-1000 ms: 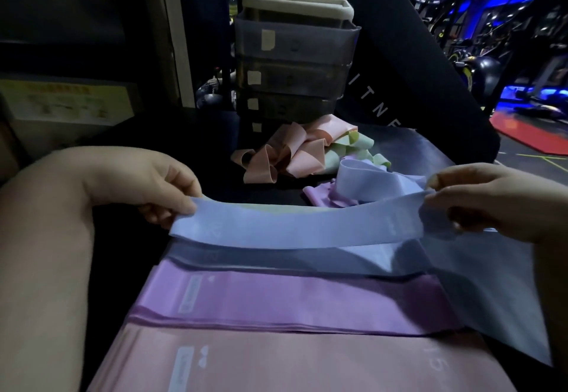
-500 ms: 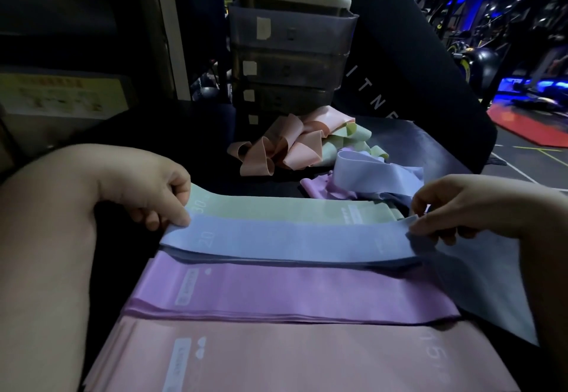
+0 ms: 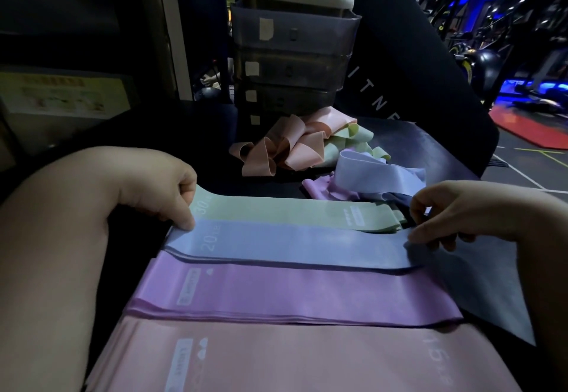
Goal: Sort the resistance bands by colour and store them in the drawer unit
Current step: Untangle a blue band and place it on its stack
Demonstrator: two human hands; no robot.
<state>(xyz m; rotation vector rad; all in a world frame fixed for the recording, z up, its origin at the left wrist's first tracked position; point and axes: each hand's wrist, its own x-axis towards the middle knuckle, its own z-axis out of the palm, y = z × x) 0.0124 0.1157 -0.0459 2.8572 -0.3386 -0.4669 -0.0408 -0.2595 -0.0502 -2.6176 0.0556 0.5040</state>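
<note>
Flat bands lie in rows on the dark table: a green band (image 3: 295,213) farthest, then a blue band (image 3: 295,245), a purple stack (image 3: 292,294) and a pink stack (image 3: 292,358) nearest. My left hand (image 3: 159,185) pinches the blue band's left end against the table. My right hand (image 3: 461,210) holds its right end, fingertips down on it. A loose heap of pink, green, blue and purple bands (image 3: 322,152) lies behind. The grey drawer unit (image 3: 292,53) stands at the back, drawers closed.
A dark grey mat (image 3: 479,287) lies under the bands at the right. A black padded panel (image 3: 415,69) leans behind the drawer unit. Gym machines (image 3: 522,38) and a red floor mat (image 3: 531,127) fill the far right background.
Both hands lowered the stretched blue band onto the blue stack, uncovering the green band behind it. The band now lies flat with both hands still at its ends.
</note>
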